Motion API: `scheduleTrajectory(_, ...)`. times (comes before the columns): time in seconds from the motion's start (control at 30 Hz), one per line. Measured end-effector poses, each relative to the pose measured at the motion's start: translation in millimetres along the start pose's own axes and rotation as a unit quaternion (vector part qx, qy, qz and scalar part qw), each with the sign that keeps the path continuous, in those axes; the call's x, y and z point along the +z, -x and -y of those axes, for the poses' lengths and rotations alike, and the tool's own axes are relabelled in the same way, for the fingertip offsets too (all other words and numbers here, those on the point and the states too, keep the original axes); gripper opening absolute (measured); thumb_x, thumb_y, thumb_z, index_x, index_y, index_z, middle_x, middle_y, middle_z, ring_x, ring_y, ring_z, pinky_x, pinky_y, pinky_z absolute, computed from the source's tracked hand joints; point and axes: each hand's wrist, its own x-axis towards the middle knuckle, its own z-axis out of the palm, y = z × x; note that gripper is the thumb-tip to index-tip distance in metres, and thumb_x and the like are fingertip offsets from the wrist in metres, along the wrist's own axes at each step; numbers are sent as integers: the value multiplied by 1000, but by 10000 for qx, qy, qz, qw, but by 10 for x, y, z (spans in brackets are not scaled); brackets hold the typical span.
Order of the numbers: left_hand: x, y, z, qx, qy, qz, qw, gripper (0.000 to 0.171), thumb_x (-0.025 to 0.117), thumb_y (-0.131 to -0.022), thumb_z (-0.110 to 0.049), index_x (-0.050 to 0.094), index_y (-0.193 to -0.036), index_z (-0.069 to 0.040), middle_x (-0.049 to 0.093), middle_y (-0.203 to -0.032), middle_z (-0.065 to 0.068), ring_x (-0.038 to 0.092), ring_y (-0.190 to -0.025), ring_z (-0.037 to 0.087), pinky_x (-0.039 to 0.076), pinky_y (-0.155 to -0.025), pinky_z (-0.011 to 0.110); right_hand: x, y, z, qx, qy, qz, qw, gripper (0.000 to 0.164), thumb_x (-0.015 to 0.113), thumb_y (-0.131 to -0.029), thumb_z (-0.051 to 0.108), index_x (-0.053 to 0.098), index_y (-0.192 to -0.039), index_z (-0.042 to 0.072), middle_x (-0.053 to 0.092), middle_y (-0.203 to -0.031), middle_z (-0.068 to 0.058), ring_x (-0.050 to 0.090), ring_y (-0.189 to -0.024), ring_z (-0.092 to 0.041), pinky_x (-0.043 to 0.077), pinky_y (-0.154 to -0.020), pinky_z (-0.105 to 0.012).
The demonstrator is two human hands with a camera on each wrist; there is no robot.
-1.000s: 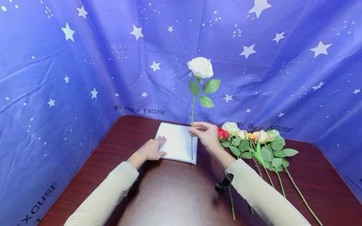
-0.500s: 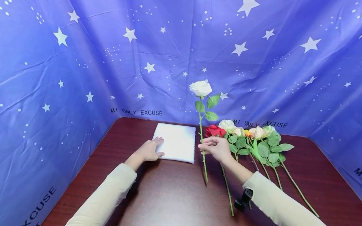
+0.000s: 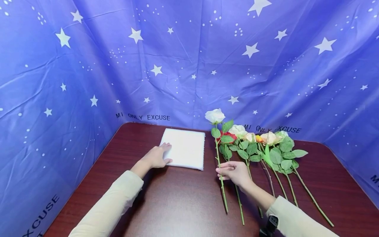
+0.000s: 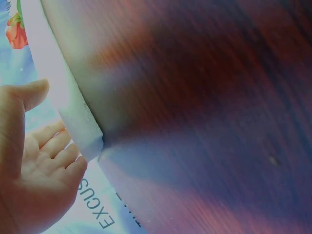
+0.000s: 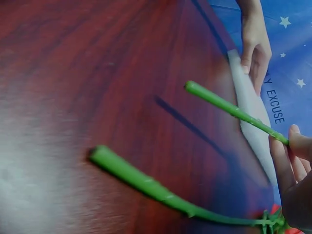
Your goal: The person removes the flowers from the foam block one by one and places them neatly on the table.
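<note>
My right hand (image 3: 236,173) pinches the stem of a white rose (image 3: 215,116) between thumb and fingers. The rose is nearly upright, tilted slightly left at the top, beside a red rose (image 3: 228,136) that it partly covers. In the right wrist view, the held stem's cut end (image 5: 195,87) hangs above the table, with its shadow below. My left hand (image 3: 155,157) rests at the left edge of a square white foam-like pad (image 3: 187,149). Its fingers look extended in the left wrist view, against the pad's side (image 4: 78,114).
Several more flowers lie in a row at the right, among them a white rose (image 3: 238,131), a peach rose (image 3: 269,138) and an orange bud (image 3: 259,139). Their stems point toward the front. A blue star-printed curtain (image 3: 177,59) encloses the dark wooden table (image 3: 177,204).
My right hand has carried the white rose from over the pad to the right and down, beside the red rose. The left hand stays at the pad. The view has shifted slightly.
</note>
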Motion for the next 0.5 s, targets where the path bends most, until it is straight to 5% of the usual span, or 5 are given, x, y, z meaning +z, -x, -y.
scheduleTrajectory(0.5,-23,-3,-24,12,42,13,10000,64,65,-89,-30,45,-142,0,42,-151,16,35,-143,35,32,-116,48,-80,221,-203,173,205,360,9990,31,68,-85,0,59,-104,-22,75,-78,-16,72,-62,-10,59,-60,-25)
